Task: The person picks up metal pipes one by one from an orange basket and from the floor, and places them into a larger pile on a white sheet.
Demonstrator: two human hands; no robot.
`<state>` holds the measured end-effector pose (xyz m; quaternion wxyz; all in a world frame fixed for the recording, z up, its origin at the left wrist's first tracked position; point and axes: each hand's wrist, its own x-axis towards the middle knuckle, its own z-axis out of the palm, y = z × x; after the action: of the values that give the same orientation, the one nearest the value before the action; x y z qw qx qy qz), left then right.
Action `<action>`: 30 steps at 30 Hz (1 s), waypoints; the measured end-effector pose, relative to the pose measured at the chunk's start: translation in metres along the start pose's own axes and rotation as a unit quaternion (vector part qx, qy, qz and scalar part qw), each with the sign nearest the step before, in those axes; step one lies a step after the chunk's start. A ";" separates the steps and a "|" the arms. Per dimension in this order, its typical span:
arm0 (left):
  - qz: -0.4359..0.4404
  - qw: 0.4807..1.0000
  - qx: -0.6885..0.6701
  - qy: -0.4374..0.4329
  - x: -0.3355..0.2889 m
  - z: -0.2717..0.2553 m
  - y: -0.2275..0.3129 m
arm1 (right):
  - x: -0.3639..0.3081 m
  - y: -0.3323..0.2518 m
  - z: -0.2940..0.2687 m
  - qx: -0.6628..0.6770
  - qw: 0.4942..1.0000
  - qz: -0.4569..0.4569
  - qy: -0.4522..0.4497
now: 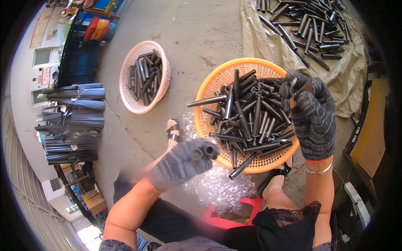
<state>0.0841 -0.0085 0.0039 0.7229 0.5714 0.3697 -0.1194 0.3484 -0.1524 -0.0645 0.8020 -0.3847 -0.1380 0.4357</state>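
My left hand (180, 165), in a grey knit glove, is closed around black tubes (210, 149); their round open ends show at the fingertips. Raised over the right rim of the orange basket (203, 94) is my right hand (313, 113), also gloved. Its fingers are bent around a small flat brownish piece (307, 88) with a shiny metal glint beside it; I cannot make out its kind. Many short black tubes (245, 121) lie heaped in the basket, several sticking out past its rim. Below the left hand, clear plastic shreds (226, 188) are piled on the floor.
A pink basket (124, 79) with black tubes stands at the far left. More tubes (310, 35) lie on a tan woven sheet (259, 46) at the far right. Bundled long rods (73, 121) are stacked at the left. A red stool (251, 205) is between my legs.
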 end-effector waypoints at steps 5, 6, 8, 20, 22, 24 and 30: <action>-0.101 0.991 -0.081 0.025 0.009 0.000 0.003 | 0.004 -0.005 -0.041 -0.153 0.973 -0.144 0.092; -0.089 0.993 -0.051 0.059 0.009 0.004 0.001 | 0.008 -0.003 -0.059 -0.040 0.988 -0.118 0.089; -0.056 0.991 -0.088 0.078 0.009 0.009 0.001 | 0.011 -0.004 -0.088 0.134 0.986 -0.058 0.084; 0.015 0.990 -0.107 0.092 0.010 0.012 0.004 | 0.015 0.037 -0.163 0.048 0.968 -0.008 0.248; 0.026 0.992 -0.110 0.064 0.005 0.013 0.001 | 0.015 0.042 -0.174 0.054 0.956 0.019 0.289; 0.026 0.995 -0.091 0.034 -0.001 0.020 0.007 | 0.012 0.043 -0.185 0.027 0.942 0.018 0.333; 0.031 0.983 0.176 -0.037 -0.005 0.015 0.017 | 0.032 0.056 -0.239 -0.221 0.906 0.011 0.361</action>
<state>0.0967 -0.0177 0.0213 0.6272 0.6963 0.2979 -0.1816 0.4670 -0.2271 -0.2687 0.6865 -0.6847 0.0720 0.2338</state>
